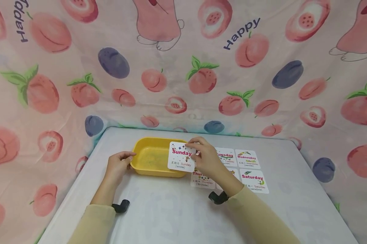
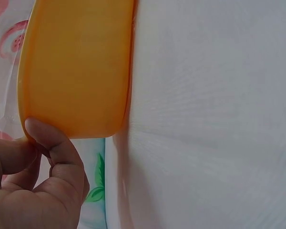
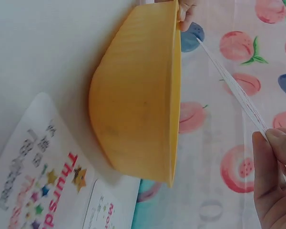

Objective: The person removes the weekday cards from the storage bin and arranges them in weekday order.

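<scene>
A square white card printed "Sunday" (image 1: 181,161) is pinched at its right edge by my right hand (image 1: 206,157). In the head view the card overlaps the right part of a yellow plastic tub (image 1: 154,173); the right wrist view shows it edge-on, above the tub's rim. The tub's visible inside holds nothing. My left hand (image 1: 116,166) grips the tub's left end, and the left wrist view shows thumb (image 2: 45,131) and fingers pinching the rim.
Right of the tub, day cards lie in two rows: Wednesday (image 1: 247,162), Tuesday (image 1: 227,162), Thursday (image 1: 203,183), Saturday (image 1: 254,184) and others partly behind my right hand. A fruit-print cloth (image 1: 183,67) hangs behind the white table (image 1: 165,210).
</scene>
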`<state>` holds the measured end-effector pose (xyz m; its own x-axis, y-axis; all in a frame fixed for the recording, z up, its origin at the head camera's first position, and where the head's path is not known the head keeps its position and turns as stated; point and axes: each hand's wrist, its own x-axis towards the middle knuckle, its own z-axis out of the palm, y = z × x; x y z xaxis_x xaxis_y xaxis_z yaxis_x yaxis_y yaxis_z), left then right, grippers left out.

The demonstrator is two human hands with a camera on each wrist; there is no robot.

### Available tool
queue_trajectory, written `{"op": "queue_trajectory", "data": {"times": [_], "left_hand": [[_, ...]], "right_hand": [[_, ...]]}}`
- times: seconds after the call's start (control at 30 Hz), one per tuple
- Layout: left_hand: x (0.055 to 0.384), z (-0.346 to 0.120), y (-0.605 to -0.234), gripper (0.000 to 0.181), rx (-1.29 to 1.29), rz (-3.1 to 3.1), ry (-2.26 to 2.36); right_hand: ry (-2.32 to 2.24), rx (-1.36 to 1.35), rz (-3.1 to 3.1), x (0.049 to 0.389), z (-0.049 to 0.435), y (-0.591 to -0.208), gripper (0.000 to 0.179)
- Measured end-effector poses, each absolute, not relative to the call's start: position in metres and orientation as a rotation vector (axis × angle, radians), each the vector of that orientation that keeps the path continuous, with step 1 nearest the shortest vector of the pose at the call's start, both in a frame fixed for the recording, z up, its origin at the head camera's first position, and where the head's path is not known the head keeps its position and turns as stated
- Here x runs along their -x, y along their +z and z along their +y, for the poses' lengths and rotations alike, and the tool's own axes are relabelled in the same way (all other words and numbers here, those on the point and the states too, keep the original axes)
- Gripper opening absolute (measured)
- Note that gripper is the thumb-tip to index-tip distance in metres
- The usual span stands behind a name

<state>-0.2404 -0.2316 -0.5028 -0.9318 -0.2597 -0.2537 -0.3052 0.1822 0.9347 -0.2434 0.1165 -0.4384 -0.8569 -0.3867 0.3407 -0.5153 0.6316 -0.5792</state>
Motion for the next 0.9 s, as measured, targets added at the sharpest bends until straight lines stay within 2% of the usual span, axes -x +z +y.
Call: {"op": "queue_trajectory", "data": {"times": [0.9], "left_hand": [[0.241, -0.231, -0.504, 0.025, 0.612, 2.385, 1.905]], "right_hand": [[1.058, -0.523, -2.863, 0.187, 0.179, -0.470, 0.046]]}}
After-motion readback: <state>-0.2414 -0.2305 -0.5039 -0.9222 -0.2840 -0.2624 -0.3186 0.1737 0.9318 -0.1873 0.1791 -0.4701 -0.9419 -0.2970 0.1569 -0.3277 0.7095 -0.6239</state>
